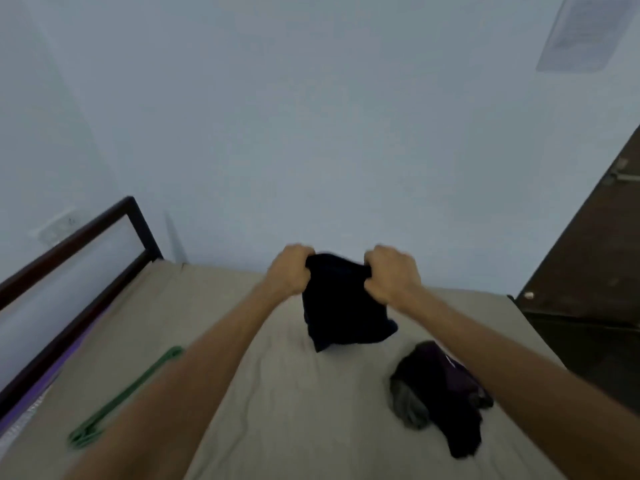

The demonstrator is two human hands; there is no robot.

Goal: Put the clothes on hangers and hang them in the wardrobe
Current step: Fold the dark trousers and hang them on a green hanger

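Beige bedding covered the bed (277,393). Above it, the left hand (289,271) and right hand (393,275) each gripped the dark garment's (341,306) top edge. Green hangers (128,389) lay below the left hand, a clothes pile (440,389) below the right.

Bare sheet on the bed (277,393) lies open in the near middle. A pile of dark clothes (440,396) blocks the near right, green hangers (128,389) the near left. A dark bed rail (69,271) bounds the left edge, a dark wooden door (588,271) the right, and the wall (311,133) closes the far side.
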